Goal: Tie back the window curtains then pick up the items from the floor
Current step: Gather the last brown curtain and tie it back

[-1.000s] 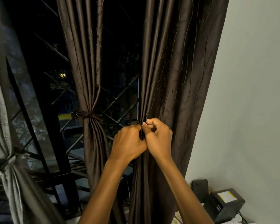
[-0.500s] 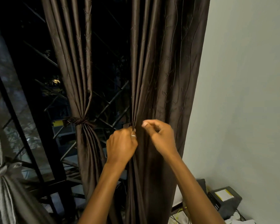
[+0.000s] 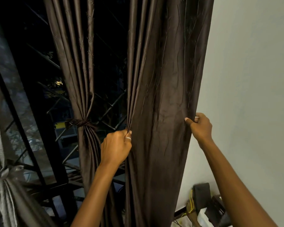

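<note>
A dark brown curtain panel (image 3: 164, 99) hangs loose beside the white wall. My left hand (image 3: 116, 147) grips its bunched left edge at about waist height. My right hand (image 3: 199, 126) pinches its right edge near the wall, and the cloth is spread flat between the two hands. Left of it, a second brown curtain (image 3: 75, 63) is gathered and bound by a dark tie (image 3: 81, 123). At the far left a grey curtain (image 3: 2, 185) is also tied back.
Behind the curtains is a dark window with a black metal grille (image 3: 59, 105). The white wall (image 3: 252, 79) stands close on the right. At the bottom right sit a black box (image 3: 201, 195), yellow wires and other dark devices.
My hands were together at the curtain's left folds. The right hand has since slid across to the right edge by the wall, spreading the cloth; the left hand stays on the left edge.
</note>
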### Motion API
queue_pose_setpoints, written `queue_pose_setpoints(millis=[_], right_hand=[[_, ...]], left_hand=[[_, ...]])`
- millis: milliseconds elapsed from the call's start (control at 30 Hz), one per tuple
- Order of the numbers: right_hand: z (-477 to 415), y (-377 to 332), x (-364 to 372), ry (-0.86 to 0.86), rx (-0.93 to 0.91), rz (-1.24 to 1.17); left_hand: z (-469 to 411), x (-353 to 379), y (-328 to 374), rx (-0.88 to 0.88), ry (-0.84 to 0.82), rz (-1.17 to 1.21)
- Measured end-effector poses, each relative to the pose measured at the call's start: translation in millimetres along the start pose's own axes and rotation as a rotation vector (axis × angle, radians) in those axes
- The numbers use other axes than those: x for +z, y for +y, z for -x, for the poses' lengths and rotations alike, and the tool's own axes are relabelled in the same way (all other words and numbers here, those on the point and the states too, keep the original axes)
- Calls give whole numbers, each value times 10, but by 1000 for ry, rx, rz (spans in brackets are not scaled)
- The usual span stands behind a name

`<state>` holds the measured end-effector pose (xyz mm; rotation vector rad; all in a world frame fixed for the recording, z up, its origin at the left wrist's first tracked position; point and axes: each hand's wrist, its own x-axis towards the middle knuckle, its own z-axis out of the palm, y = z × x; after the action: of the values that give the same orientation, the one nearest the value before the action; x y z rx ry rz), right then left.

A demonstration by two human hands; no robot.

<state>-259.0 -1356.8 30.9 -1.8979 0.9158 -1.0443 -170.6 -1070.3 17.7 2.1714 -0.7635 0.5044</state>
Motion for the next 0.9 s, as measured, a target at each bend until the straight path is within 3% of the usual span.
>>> queue_pose_setpoints(millis=[300,567,900], right_hand=[[441,112,-100,97,-188,-5],[1233,-169,349,4,-427,-85],[1469,-409,540,-135,-368,-231]], left_hand=[[-4,-44,-109,-86,82,-56],[168,218,315,-24,40,-3],[193,351,337,81,-37,227]])
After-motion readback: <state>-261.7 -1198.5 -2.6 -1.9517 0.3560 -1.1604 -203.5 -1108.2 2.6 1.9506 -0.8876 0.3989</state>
